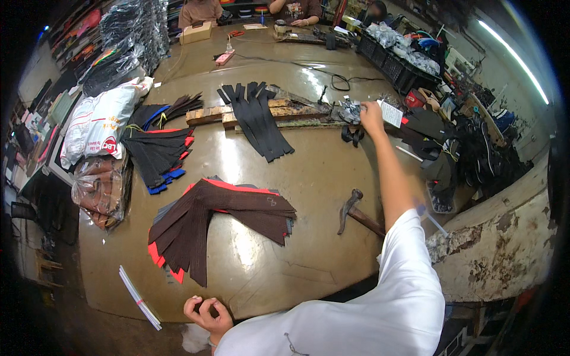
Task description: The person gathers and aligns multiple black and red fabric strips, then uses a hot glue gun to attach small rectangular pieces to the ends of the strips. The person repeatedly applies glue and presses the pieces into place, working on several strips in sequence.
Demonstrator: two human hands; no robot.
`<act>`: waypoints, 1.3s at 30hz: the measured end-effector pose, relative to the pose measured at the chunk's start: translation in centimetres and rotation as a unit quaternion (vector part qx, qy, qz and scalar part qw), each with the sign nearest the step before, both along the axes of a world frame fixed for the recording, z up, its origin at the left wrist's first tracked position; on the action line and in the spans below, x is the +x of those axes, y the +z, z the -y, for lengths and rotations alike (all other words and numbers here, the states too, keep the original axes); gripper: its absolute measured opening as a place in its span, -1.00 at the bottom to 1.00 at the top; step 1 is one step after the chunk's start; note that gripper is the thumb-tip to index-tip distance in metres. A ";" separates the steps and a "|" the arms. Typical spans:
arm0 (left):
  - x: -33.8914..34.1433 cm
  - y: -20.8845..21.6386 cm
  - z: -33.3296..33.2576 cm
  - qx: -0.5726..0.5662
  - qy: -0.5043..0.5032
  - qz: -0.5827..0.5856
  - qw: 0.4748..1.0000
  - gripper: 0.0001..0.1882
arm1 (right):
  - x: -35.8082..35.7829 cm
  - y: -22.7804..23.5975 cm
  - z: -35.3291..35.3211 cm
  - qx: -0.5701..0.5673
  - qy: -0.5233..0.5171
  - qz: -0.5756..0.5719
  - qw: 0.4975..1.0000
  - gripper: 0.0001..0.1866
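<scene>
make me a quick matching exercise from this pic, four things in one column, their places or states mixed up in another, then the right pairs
Column one
1. hammer
2. right hand
3. left hand
4. brown strips

Column two
A. at the crumpled clear plastic
B. fanned out, with red pieces showing beneath
C. wooden handle, dark head
D. fingers curled, by the table's near edge

Pairs: 1-C, 2-A, 3-D, 4-B

Wearer's hands: I see two, left hand (210, 314) and right hand (372, 115)
Hammer (366, 219): one, near the right edge of the worktop (320, 178)
Strip piles (199, 207): I make at least three; single strips overlap too much
White sack (98, 121): one, left edge
Cardboard box (196, 34): one, toward far-left corner
</scene>
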State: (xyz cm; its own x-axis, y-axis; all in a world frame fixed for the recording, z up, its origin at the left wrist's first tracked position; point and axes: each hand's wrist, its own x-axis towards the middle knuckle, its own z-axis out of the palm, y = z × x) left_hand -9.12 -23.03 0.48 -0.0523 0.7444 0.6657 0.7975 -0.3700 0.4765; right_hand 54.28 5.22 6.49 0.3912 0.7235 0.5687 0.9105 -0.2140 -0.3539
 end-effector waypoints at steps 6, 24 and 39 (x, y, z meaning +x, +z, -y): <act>0.5 0.1 -0.1 -0.011 0.024 0.035 0.999 -0.84 | 1.2 2.6 -5.1 -0.273 0.019 -0.074 0.959 -0.37; -0.1 -0.5 0.1 -0.026 -0.003 0.046 0.999 -0.81 | 4.4 1.4 -3.6 -0.150 -0.010 -0.033 0.988 -0.64; -0.3 -0.7 -0.1 -0.015 -0.028 0.041 0.999 -0.82 | 0.5 5.3 4.6 0.047 0.154 -0.423 0.892 -0.78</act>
State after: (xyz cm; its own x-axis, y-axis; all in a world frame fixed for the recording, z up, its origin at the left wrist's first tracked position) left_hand -9.44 -22.90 -0.20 -0.0633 0.7675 0.6379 0.7335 -0.3976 0.5512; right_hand 54.77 0.63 11.78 0.5006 0.8350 0.2284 0.3198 0.0668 -0.9451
